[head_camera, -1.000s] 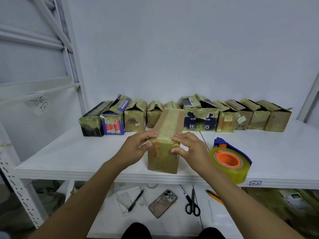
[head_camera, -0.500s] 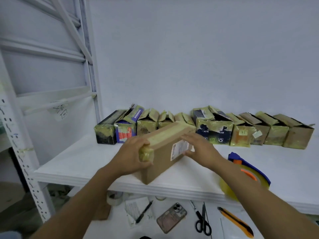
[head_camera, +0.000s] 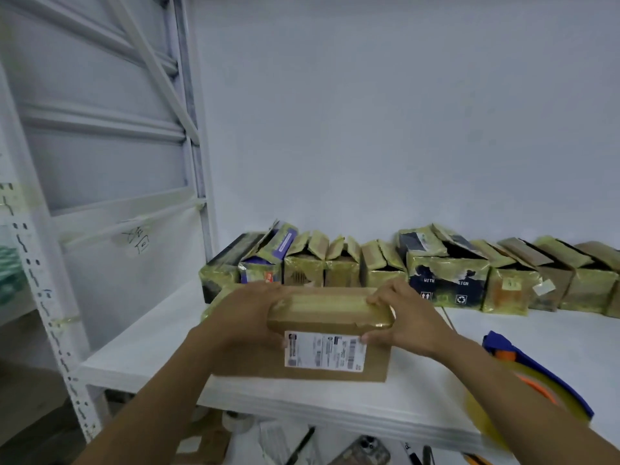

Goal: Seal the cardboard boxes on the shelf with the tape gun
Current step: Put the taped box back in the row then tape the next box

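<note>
Turned since a moment ago, the box point(head_camera: 335, 308) now lies broadside to the person, its white label facing them, where it had pointed slantwise away. The left grip point(head_camera: 248, 317) curls round its left end and the right grip point(head_camera: 406, 323) round its right end, fingers over the top edge and thumbs on the front, so both hold the box at the front edge of the shelf point(head_camera: 151, 347); whether it rests there or is just lifted I cannot tell. A strip of yellowish tape runs along its top, so this one looks sealed and the step in hand seems to be moving it aside. The tape gun point(head_camera: 523, 367) lies on the shelf, right of the right grip and untouched. Beyond both grips, against the wall, stands a row of boxes point(head_camera: 446, 280), many with flaps standing open. The next move probably calls for setting this box down, drawing an open one forward and freeing the right grip for the gun.
</note>
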